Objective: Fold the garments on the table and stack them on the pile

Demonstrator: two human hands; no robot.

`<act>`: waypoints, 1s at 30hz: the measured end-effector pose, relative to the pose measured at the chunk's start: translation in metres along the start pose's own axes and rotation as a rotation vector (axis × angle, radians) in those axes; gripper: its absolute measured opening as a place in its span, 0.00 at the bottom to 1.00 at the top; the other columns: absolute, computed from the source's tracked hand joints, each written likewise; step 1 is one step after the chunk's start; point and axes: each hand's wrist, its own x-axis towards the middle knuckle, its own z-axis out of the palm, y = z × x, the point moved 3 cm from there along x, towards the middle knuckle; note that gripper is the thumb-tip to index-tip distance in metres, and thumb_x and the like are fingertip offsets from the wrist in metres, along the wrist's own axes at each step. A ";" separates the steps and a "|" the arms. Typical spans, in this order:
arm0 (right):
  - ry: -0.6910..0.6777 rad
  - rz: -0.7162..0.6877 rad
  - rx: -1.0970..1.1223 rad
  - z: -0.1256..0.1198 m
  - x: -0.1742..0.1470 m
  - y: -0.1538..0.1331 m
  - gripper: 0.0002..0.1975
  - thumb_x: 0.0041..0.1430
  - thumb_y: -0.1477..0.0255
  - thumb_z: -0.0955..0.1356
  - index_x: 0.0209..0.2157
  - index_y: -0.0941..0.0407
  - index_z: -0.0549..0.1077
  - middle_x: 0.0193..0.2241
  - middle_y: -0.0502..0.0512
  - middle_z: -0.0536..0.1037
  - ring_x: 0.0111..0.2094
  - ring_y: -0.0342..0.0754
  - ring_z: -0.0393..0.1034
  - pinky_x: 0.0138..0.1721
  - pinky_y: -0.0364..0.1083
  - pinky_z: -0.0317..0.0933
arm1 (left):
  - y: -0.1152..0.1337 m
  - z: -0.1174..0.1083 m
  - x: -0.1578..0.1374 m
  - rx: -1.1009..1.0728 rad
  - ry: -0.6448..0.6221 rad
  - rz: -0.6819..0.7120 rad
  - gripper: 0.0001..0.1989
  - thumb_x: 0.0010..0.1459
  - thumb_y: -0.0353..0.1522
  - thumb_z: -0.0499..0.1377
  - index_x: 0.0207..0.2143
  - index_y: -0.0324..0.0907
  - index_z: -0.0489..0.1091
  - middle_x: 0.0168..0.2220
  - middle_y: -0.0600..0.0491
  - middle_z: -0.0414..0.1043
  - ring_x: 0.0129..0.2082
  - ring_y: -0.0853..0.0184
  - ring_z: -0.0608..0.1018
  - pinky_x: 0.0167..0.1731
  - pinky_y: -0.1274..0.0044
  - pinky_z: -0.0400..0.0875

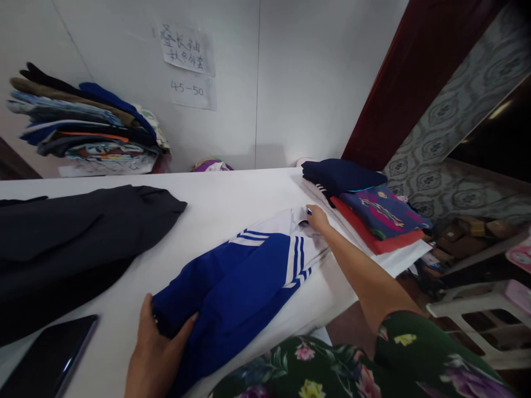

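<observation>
A blue and white jacket [249,271] with striped bands across its shoulders lies slantwise on the white table [199,193], its collar away from me at the right. At the near, lower end, my left hand [157,351] grips the blue cloth, thumb on one side and fingers at the edge; some fingertips are hidden. My right hand [317,219] reaches across to the far end and pinches the white collar between closed fingers. The jacket is narrow, with its sides lying over one another.
Dark grey clothing [83,226] spreads over the table's left side, with a black phone [50,356] in front of it. A tall pile of folded clothes [95,130] stands at the back left. Folded garments [365,204] lie at the right edge. A plastic stool [477,309] stands beyond.
</observation>
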 end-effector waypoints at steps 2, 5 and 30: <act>0.046 -0.153 0.021 0.001 -0.007 -0.018 0.24 0.60 0.74 0.61 0.58 0.55 0.66 0.62 0.58 0.63 0.62 0.51 0.55 0.61 0.50 0.49 | -0.004 0.001 0.004 -0.002 -0.008 -0.025 0.51 0.49 0.56 0.55 0.68 0.50 0.36 0.65 0.42 0.54 0.59 0.44 0.67 0.53 0.56 0.66; -0.025 -0.364 0.016 0.014 -0.021 -0.041 0.24 0.63 0.67 0.61 0.60 0.55 0.63 0.65 0.59 0.56 0.66 0.54 0.45 0.63 0.56 0.43 | -0.011 0.004 0.010 -0.008 -0.027 -0.020 0.52 0.48 0.55 0.57 0.68 0.49 0.34 0.65 0.42 0.55 0.59 0.46 0.66 0.55 0.58 0.65; -0.263 -0.259 0.087 0.028 -0.033 -0.073 0.27 0.67 0.58 0.57 0.63 0.52 0.58 0.67 0.60 0.49 0.68 0.56 0.38 0.63 0.62 0.37 | -0.014 0.006 0.012 -0.089 0.006 0.036 0.50 0.49 0.49 0.59 0.68 0.46 0.38 0.66 0.45 0.53 0.62 0.50 0.63 0.59 0.63 0.61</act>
